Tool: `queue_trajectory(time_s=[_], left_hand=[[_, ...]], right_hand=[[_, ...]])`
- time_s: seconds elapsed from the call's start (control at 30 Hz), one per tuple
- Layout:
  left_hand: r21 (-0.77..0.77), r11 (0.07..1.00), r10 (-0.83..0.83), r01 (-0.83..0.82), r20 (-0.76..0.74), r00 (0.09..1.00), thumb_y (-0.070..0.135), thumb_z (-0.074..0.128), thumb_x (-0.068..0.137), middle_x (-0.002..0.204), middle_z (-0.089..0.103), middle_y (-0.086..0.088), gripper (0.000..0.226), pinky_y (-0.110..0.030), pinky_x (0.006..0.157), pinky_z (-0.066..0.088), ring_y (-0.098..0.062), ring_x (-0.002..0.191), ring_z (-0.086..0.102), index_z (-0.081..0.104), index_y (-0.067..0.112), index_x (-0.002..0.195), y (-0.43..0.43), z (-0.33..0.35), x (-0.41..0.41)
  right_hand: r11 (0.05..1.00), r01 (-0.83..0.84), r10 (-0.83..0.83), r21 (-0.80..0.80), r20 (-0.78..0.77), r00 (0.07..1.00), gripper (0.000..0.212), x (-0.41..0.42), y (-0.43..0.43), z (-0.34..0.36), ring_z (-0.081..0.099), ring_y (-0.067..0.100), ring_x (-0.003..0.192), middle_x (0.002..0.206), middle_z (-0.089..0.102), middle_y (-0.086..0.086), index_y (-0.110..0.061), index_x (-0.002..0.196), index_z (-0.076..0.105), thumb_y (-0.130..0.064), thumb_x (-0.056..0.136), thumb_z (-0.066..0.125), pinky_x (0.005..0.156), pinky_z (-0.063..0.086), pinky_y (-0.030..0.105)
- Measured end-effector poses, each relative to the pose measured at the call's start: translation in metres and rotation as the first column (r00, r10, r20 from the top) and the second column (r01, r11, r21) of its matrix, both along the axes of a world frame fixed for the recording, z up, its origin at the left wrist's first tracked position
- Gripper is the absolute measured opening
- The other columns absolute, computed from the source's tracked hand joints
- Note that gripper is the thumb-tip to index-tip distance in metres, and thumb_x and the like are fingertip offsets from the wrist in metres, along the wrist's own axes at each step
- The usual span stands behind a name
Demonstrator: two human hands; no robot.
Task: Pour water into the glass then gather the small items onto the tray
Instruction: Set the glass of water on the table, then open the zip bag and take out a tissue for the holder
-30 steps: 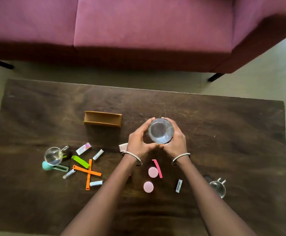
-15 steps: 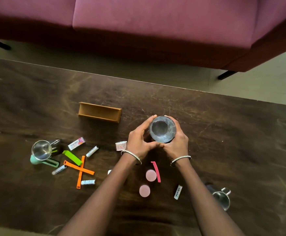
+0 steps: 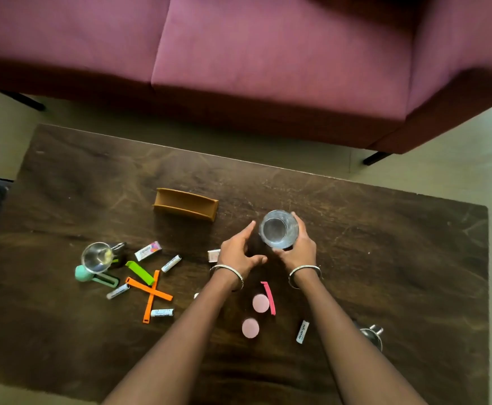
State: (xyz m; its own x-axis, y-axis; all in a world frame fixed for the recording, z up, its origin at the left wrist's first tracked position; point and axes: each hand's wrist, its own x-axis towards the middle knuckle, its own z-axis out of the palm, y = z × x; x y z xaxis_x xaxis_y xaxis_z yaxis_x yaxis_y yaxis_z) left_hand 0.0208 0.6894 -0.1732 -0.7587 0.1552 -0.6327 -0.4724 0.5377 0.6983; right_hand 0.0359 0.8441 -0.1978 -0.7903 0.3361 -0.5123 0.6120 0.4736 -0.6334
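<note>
A clear glass stands upright near the table's middle, and my right hand is wrapped around its right side. My left hand hovers just left of the glass, fingers spread, a small gap between them. A brown tray sits further left and back. Small items lie on the near side: two pink discs, a pink clip, orange clips, a green clip, several small tubes, a little box.
A metal cup and a mint scoop lie at the left. Another metal cup sits at the right, near my forearm. A maroon sofa stands beyond the dark wooden table.
My left hand has come off the glass and opened, while the right hand still holds it. The camera view has shifted.
</note>
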Motion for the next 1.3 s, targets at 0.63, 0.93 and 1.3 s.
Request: queue_trajectory(time_s=[0.63, 0.93, 1.3], left_hand=[[-0.051, 0.94, 0.328, -0.337, -0.132, 0.935, 0.013, 0.071, 0.085, 0.091, 0.074, -0.005, 0.013, -0.019, 0.077, 0.052, -0.014, 0.082, 0.069, 0.072, 0.012, 0.098, -0.214, 0.114, 0.144], [-0.088, 0.865, 0.44, -0.493, -0.337, 0.832, 0.007, 0.069, 0.084, 0.085, 0.074, -0.009, 0.008, -0.029, 0.081, 0.052, -0.023, 0.079, 0.068, 0.073, 0.006, 0.09, -0.406, 0.182, 0.187], [-0.172, 0.765, 0.499, -0.62, -0.45, 0.741, 0.018, 0.066, 0.087, 0.089, 0.075, -0.008, 0.008, -0.035, 0.08, 0.053, -0.029, 0.086, 0.068, 0.073, 0.016, 0.088, -0.576, 0.222, 0.182]], right_hand=[[0.981, -0.08, 0.083, 0.178, -0.012, 0.996, 0.016, 0.126, -0.181, 0.145, 0.07, 0.023, 0.102, 0.102, 0.078, 0.007, -0.012, 0.099, 0.08, -0.011, 0.087, 0.068, 0.09, 0.049, 0.03], [0.98, -0.14, 0.161, 0.142, -0.152, 0.975, 0.016, 0.146, -0.381, 0.201, 0.071, 0.026, 0.094, 0.095, 0.078, 0.008, -0.012, 0.096, 0.079, -0.024, 0.09, 0.069, 0.079, 0.046, 0.028], [0.949, -0.288, 0.312, 0.125, -0.262, 0.913, 0.014, 0.113, -0.565, 0.23, 0.071, 0.02, 0.089, 0.092, 0.078, 0.003, -0.014, 0.091, 0.078, -0.024, 0.089, 0.069, 0.075, 0.043, 0.021]])
